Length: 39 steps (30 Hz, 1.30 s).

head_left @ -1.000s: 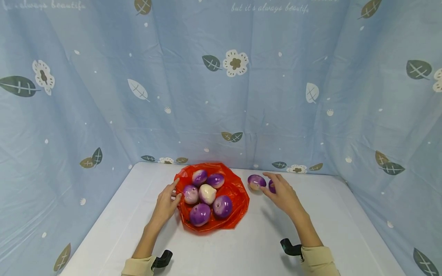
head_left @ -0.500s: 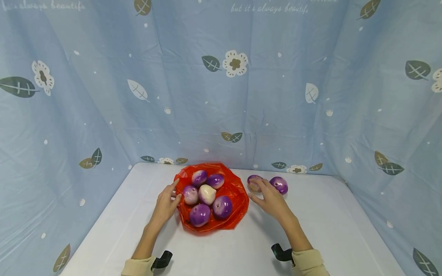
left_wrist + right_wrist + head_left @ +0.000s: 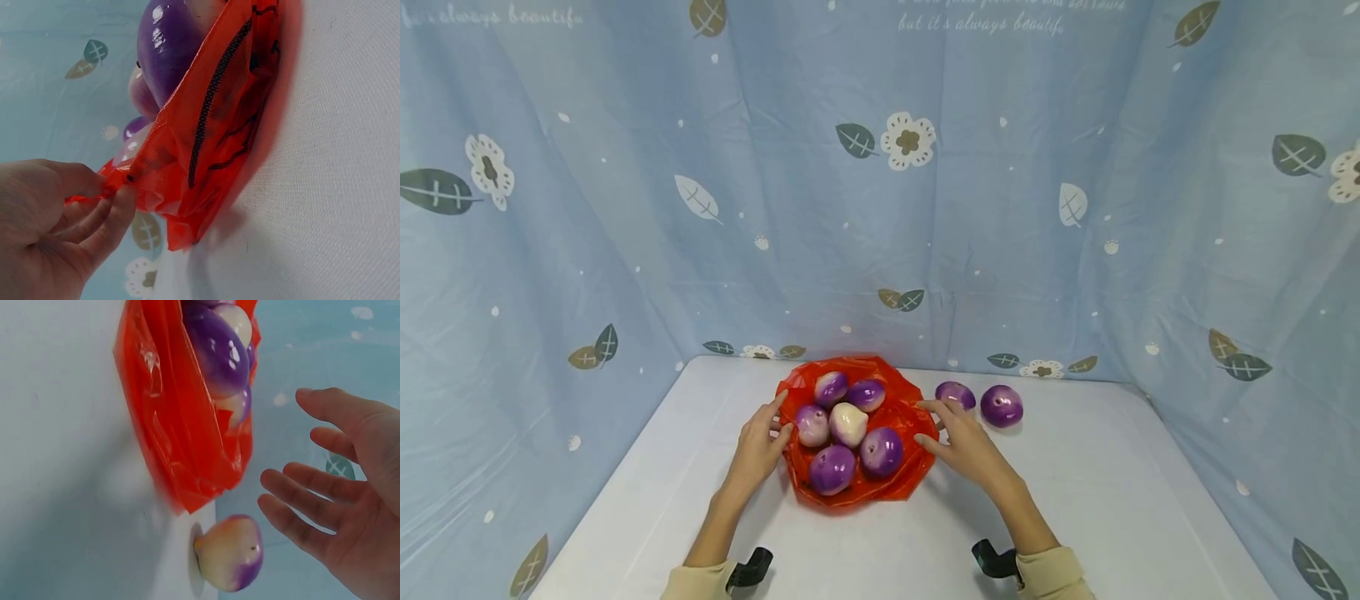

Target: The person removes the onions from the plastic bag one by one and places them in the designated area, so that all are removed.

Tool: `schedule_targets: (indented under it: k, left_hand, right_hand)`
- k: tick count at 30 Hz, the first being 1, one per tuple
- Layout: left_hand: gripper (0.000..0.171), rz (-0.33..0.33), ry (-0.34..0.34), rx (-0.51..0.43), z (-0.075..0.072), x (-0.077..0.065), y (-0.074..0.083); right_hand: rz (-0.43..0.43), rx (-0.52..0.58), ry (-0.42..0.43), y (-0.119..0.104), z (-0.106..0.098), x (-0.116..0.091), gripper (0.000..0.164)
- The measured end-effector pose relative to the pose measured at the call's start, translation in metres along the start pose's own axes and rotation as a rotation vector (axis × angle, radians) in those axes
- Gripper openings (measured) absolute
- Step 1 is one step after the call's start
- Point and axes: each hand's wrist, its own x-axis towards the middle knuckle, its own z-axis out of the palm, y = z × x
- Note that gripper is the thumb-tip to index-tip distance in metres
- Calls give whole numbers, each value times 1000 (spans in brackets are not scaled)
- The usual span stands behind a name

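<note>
A red plastic bag (image 3: 901, 417) sits with its mouth spread, holding several glossy purple-and-white turnips (image 3: 882, 452). My left hand (image 3: 758, 446) is at the bag's left rim; in the left wrist view its thumb and fingers pinch the thin red edge (image 3: 115, 181). My right hand (image 3: 964, 446) reaches toward the right rim, fingers spread and relaxed. In the right wrist view that hand (image 3: 350, 481) holds nothing, with a gap between its fingertips and the bag (image 3: 169, 412).
Two more turnips lie on the white table (image 3: 1075, 467) to the right of the bag: one all in sight (image 3: 1002, 406), the other (image 3: 955, 393) partly behind my right hand. A blue curtain (image 3: 820, 208) with leaf and flower prints hangs around the table.
My right hand has moved left, away from the two loose turnips and over to the bag's right rim. The left hand keeps its place on the left rim.
</note>
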Motion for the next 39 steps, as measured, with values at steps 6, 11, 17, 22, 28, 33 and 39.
schedule_targets:
  k: [6, 11, 17, 22, 28, 33, 39]
  left_hand:
    - [59, 1, -15, -16, -1, 1, 1]
    - [58, 46, 15, -19, -1, 1, 3]
    - [58, 39, 18, -14, -2, 0, 6]
    - [58, 10, -8, -16, -4, 0, 7]
    - [59, 2, -13, -15, -3, 0, 6]
    - [59, -3, -16, -17, -3, 0, 5]
    - [58, -5, -15, -9, -2, 1, 5]
  right_hand:
    - [-15, -6, 4, -9, 5, 2, 54]
    - [-38, -30, -12, -13, 11, 4, 56]
    - [-43, 9, -81, -14, 20, 6, 59]
    - [-33, 17, -110, -16, 25, 6, 61]
    - [-15, 0, -135, -18, 32, 6, 62]
    - [-31, -5, -147, -18, 36, 4, 63]
    - [-41, -12, -150, -16, 41, 2, 63]
